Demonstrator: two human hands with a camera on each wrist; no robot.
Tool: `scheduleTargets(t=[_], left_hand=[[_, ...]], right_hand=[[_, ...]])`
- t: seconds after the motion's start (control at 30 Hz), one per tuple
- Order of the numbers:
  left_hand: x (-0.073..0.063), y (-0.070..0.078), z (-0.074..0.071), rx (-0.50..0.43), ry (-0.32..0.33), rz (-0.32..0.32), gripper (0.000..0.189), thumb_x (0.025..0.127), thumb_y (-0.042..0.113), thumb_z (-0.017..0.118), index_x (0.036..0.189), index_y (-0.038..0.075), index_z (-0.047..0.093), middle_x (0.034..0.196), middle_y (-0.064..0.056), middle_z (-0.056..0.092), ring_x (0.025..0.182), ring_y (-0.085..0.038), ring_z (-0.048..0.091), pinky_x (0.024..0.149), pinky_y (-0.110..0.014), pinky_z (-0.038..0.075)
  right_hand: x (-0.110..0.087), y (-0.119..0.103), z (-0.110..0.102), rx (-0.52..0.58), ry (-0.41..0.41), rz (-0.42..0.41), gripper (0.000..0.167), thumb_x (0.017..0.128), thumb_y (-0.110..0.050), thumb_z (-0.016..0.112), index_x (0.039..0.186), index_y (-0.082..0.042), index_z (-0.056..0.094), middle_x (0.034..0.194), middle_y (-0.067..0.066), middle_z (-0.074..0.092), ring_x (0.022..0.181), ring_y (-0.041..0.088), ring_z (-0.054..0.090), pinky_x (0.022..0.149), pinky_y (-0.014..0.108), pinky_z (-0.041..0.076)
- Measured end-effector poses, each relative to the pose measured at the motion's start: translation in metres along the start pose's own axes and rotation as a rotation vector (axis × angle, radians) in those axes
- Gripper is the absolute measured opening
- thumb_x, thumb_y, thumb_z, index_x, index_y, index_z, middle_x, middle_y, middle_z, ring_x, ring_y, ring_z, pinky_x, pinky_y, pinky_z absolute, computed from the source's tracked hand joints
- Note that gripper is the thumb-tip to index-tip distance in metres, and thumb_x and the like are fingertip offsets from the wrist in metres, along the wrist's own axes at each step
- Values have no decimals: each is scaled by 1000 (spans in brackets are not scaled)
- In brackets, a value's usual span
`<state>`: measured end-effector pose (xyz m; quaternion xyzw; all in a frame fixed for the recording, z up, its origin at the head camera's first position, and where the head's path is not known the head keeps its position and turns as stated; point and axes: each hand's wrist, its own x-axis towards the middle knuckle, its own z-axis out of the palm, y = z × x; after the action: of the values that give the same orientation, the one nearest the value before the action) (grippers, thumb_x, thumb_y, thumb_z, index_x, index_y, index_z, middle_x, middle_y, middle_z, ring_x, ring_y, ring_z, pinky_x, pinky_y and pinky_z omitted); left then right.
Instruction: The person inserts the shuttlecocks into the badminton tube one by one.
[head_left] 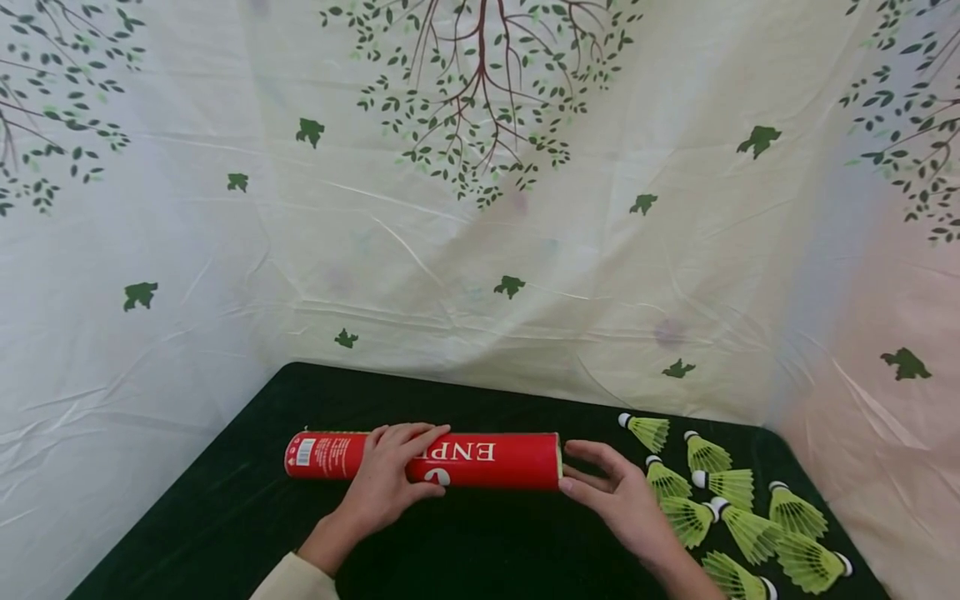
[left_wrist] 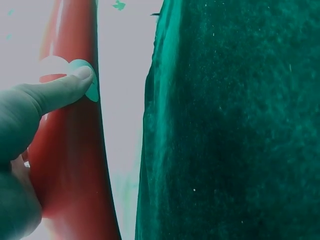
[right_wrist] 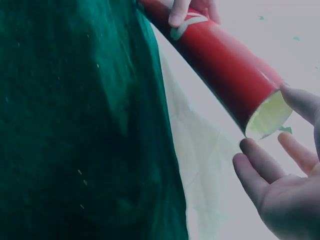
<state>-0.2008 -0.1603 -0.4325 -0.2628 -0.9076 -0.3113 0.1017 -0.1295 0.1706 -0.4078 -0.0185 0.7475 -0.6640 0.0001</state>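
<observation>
A red shuttlecock tube (head_left: 517, 463) with white lettering, upside down in the head view, lies sideways across the middle, over the dark green table. My left hand (head_left: 386, 471) grips it around the middle, its thumb (left_wrist: 70, 90) against the white logo. At the tube's right end, my right hand (right_wrist: 295, 195) has its fingers spread around the uncapped mouth. One fingertip is right at the rim, the others just below it. Pale yellow-green, ribbed material (right_wrist: 270, 117) shows inside the mouth. The tube's far side is hidden under my left fingers.
Several yellow-green shuttlecocks (head_left: 753, 533) with white bases lie loosely grouped on the table's right side, beside my right forearm. The dark green tablecloth (head_left: 225, 517) reaches a back edge against a pale curtain (head_left: 450, 250) printed with branches and leaves.
</observation>
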Motion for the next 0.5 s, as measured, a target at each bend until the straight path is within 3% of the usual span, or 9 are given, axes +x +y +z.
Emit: scheduleTargets(t=[0.2, 0.5], left_hand=[[2, 0, 2, -5, 8, -2, 84, 72, 29, 91, 145, 41, 51, 137, 6, 55, 127, -22, 46, 111, -59, 23], [4, -1, 1, -7, 7, -5, 84, 72, 29, 91, 145, 40, 51, 137, 5, 55, 126, -23, 47, 111, -59, 24]], right_hand=[[-2, 3, 11, 20, 91, 36, 58, 88, -18, 78, 140, -8, 54, 144, 16, 52, 124, 36, 59, 98, 47, 50], [-4, 4, 13, 35, 45, 28, 63, 89, -12, 77, 145, -6, 48, 150, 19, 45, 130, 40, 52, 96, 45, 51]])
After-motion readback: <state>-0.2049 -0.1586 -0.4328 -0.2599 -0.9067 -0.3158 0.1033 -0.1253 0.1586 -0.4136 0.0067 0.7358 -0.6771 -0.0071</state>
